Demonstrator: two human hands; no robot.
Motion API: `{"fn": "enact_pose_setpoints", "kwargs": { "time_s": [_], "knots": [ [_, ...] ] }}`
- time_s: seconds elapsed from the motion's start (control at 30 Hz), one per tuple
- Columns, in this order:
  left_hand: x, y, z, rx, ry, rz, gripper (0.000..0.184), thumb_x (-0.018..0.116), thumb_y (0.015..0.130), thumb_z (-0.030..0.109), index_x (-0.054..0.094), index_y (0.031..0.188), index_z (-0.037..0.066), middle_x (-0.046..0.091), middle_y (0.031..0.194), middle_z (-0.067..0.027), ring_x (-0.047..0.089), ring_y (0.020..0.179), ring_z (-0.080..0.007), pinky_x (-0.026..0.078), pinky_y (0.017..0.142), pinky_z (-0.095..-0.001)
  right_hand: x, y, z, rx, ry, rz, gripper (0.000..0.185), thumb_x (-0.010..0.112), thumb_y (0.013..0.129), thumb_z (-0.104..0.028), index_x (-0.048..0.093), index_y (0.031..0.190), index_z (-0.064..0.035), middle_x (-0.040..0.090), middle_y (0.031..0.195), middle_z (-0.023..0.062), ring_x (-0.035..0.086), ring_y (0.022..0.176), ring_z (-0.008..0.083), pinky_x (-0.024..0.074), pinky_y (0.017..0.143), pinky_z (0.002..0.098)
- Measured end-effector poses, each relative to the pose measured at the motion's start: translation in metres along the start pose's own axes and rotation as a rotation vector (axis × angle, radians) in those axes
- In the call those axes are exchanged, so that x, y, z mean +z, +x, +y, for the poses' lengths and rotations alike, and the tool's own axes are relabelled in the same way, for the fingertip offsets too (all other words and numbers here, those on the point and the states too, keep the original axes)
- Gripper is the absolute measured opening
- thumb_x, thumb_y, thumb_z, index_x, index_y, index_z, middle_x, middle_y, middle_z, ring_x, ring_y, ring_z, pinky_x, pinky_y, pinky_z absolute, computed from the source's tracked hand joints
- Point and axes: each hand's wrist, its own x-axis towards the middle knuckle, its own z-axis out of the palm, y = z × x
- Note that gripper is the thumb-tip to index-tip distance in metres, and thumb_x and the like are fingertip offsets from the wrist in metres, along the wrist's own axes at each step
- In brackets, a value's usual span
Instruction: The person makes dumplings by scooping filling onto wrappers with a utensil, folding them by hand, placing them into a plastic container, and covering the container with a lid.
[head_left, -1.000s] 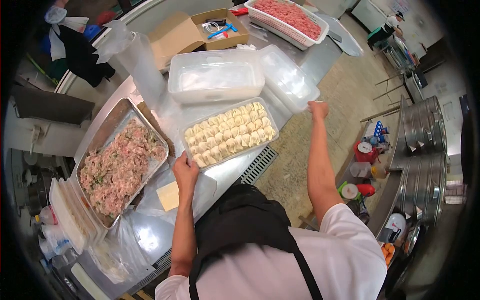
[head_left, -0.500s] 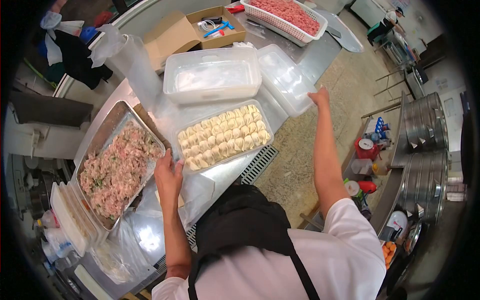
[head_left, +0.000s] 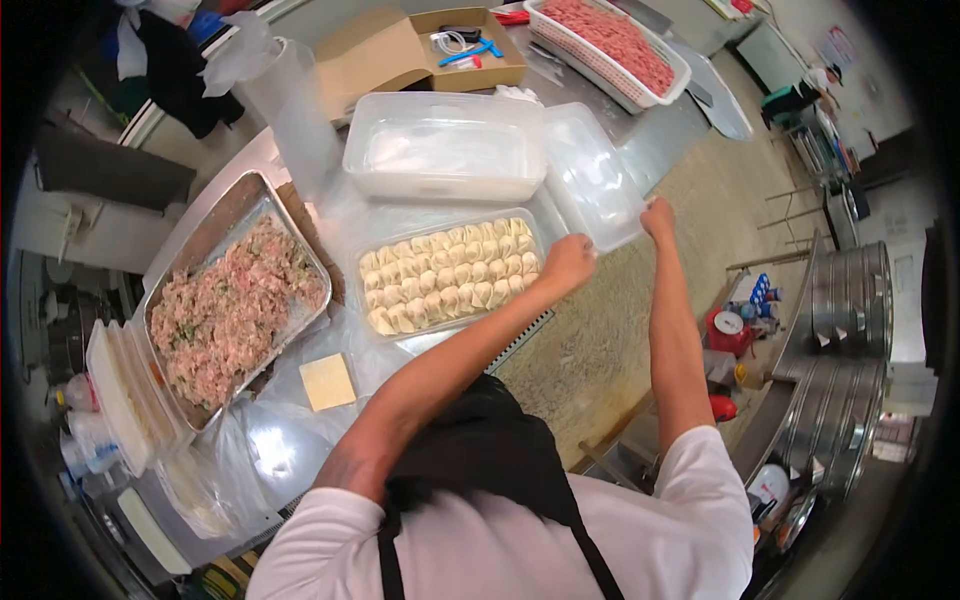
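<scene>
A clear plastic lid (head_left: pixel 594 180) lies tilted beside the big empty plastic container (head_left: pixel 445 150), its near end past the table edge. My right hand (head_left: pixel 658 220) is closed on the lid's near right corner. Closed too, my left hand (head_left: pixel 570 262) has its fingertips at the near left corner. Under and left of that hand, a clear tray (head_left: pixel 368 325) holds rows of folded dumplings (head_left: pixel 450 270). Pale square dough wrappers (head_left: pixel 327 382) lie on the table in front. At left stands a metal tray (head_left: pixel 318 265) of minced filling (head_left: pixel 235 310).
A white basket (head_left: pixel 600 65) of ground meat and an open cardboard box (head_left: pixel 470 72) stand at the back. A plastic bag roll (head_left: pixel 290 110) is behind the metal tray. Stacked plastic boxes (head_left: pixel 125 400) sit far left; steel steamers (head_left: pixel 850 300) are right. A person (head_left: pixel 800 95) works far off.
My left hand has moved right, from the metal tray's edge to the lid's near corner. The wrappers it partly covered now show. My right hand stays on the lid; the view has shifted.
</scene>
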Motion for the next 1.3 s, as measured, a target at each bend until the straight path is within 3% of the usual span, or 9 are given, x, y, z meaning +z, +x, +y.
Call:
{"fn": "enact_pose_setpoints", "kwargs": {
  "time_s": [0.13, 0.2, 0.33, 0.4, 0.6, 1.07, 1.17, 1.27, 1.3],
  "knots": [
    [0.031, 0.037, -0.019, -0.190, 0.041, 0.256, 0.025, 0.067, 0.079, 0.014, 0.061, 0.092, -0.007, 0.065, 0.094, -0.0306, 0.063, 0.094, -0.0444, 0.051, 0.083, -0.0484, -0.009, -0.006, -0.002, -0.039, -0.019, -0.102, 0.023, 0.063, 0.067, -0.010, 0.068, 0.087, -0.0001, 0.068, 0.090, 0.0255, 0.065, 0.090, 0.0424, 0.0519, 0.079, 0.0482],
    [0.035, 0.045, -0.023, -0.353, 0.085, 0.364, 0.032, 0.075, 0.075, 0.021, 0.063, 0.092, -0.003, 0.067, 0.095, -0.0212, 0.065, 0.094, -0.0377, 0.051, 0.079, -0.0439, -0.010, -0.011, -0.002, -0.038, -0.043, -0.115, 0.023, 0.063, 0.068, -0.010, 0.070, 0.088, -0.0002, 0.069, 0.091, 0.0245, 0.066, 0.090, 0.0405, 0.0525, 0.080, 0.0456],
    [0.023, 0.048, -0.024, -0.346, 0.109, 0.345, 0.034, 0.079, 0.068, 0.018, 0.063, 0.091, -0.003, 0.067, 0.094, -0.0221, 0.064, 0.094, -0.0380, 0.051, 0.080, -0.0435, -0.019, -0.017, 0.002, -0.074, 0.035, -0.136, 0.025, 0.065, 0.065, -0.016, 0.069, 0.083, 0.0005, 0.069, 0.087, 0.0238, 0.067, 0.086, 0.0396, 0.0533, 0.076, 0.0450],
    [0.020, 0.047, -0.018, -0.329, 0.096, 0.353, 0.024, 0.072, 0.067, 0.008, 0.063, 0.085, -0.006, 0.066, 0.093, -0.0299, 0.065, 0.092, -0.0432, 0.052, 0.081, -0.0472, -0.022, -0.014, 0.004, -0.089, 0.011, -0.152, 0.026, 0.065, 0.065, -0.016, 0.070, 0.083, 0.0005, 0.069, 0.086, 0.0232, 0.067, 0.085, 0.0390, 0.0536, 0.075, 0.0441],
    [0.009, 0.059, -0.010, -0.327, 0.143, 0.327, 0.011, 0.068, 0.063, 0.001, 0.064, 0.070, -0.006, 0.065, 0.082, -0.0299, 0.066, 0.084, -0.0439, 0.054, 0.074, -0.0465, -0.022, -0.007, 0.011, -0.085, 0.030, -0.323, 0.030, 0.070, 0.065, -0.019, 0.070, 0.088, 0.0004, 0.070, 0.086, 0.0219, 0.069, 0.078, 0.0351, 0.0544, 0.071, 0.0414],
    [0.008, 0.083, 0.052, -0.094, 0.098, 0.272, 0.020, 0.067, 0.067, 0.006, 0.058, 0.080, -0.008, 0.065, 0.083, -0.0297, 0.065, 0.084, -0.0466, 0.053, 0.074, -0.0482, -0.016, -0.023, -0.006, 0.131, 0.644, -0.618, 0.018, 0.065, 0.083, -0.012, 0.063, 0.092, 0.0031, 0.064, 0.075, 0.0080, 0.062, 0.066, 0.0164, 0.0516, 0.059, 0.0341],
    [-0.001, 0.079, 0.049, -0.061, 0.110, 0.290, 0.020, 0.064, 0.071, 0.005, 0.055, 0.085, -0.007, 0.065, 0.085, -0.0302, 0.063, 0.084, -0.0483, 0.052, 0.075, -0.0493, -0.022, -0.037, -0.012, 0.209, 0.758, -0.593, 0.026, 0.067, 0.086, -0.015, 0.059, 0.108, -0.0013, 0.065, 0.087, 0.0067, 0.062, 0.071, 0.0154, 0.0521, 0.063, 0.0317],
    [-0.033, 0.067, 0.059, 0.052, 0.163, 0.344, 0.022, 0.065, 0.077, 0.005, 0.056, 0.094, -0.006, 0.066, 0.080, -0.0267, 0.067, 0.075, -0.0414, 0.055, 0.066, -0.0458, -0.053, -0.057, -0.030, 0.199, 0.918, -0.520, 0.036, 0.067, 0.090, -0.022, 0.054, 0.117, -0.0028, 0.064, 0.102, 0.0065, 0.064, 0.086, 0.0163, 0.0542, 0.073, 0.0320],
    [-0.059, 0.058, 0.069, -0.005, 0.006, 0.146, 0.023, 0.065, 0.079, 0.007, 0.057, 0.098, -0.005, 0.067, 0.077, -0.0233, 0.068, 0.069, -0.0351, 0.055, 0.059, -0.0427, -0.057, -0.058, -0.032, 0.105, 1.152, -0.494, 0.042, 0.064, 0.093, -0.023, 0.049, 0.126, -0.0032, 0.062, 0.111, 0.0082, 0.064, 0.094, 0.0196, 0.0546, 0.078, 0.0353]
  ]
}}
